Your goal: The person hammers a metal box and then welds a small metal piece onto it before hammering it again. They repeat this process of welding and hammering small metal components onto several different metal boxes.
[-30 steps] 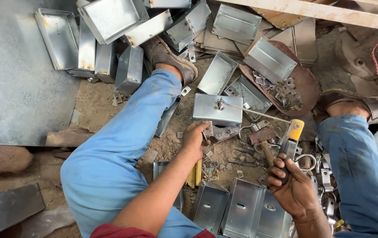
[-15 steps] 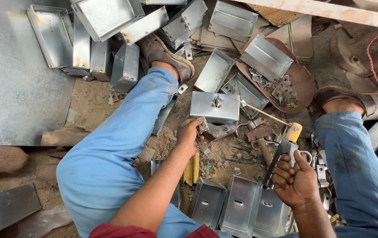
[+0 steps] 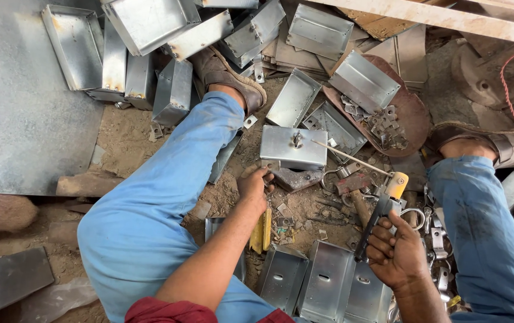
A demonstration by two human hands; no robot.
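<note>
Closed grip, right hand (image 3: pixel 396 254): fingers wrapped around the dark grips of a hand riveter (image 3: pixel 382 210), thumb side up. Forearm enters from the bottom edge, wrist nearly straight, between the knees and closer to the right knee. Riveter long axis runs diagonally, from lower left at the grip ends to upper right at its yellow head (image 3: pixel 397 184). A thin rod (image 3: pixel 349 157) extends from near the head toward the upper left, ending over the metal box.

Left hand (image 3: pixel 255 184): arm comes up from the lower centre, elbow bent across the left thigh. Fingers curled down at the near edge of a small galvanised metal box (image 3: pixel 293 148), touching a flat metal piece (image 3: pixel 296 178) beneath it; whether they pinch it I cannot tell. Box lies closed face up on the dirt floor (image 3: pixel 126 140) between the legs, long axis left-right, a stud on top.

Surroundings: more open sheet-metal boxes (image 3: pixel 320 280) lie just below both hands.
</note>
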